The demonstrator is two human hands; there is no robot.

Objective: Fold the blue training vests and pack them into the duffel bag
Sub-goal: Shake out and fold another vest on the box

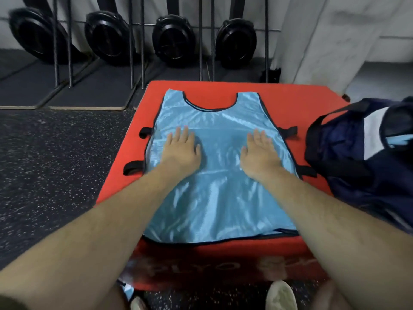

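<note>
Red box under blue vest, speckled floor

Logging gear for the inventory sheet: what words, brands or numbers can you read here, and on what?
"PLYO": faint, smeared letters on the near face of the red box; a likely reading, not certain.
The word after it on the box is too blurred to read.
No print shows on the vest.
Nothing is readable on the bag.
Any markings on the black discs are too dark to read.
</note>
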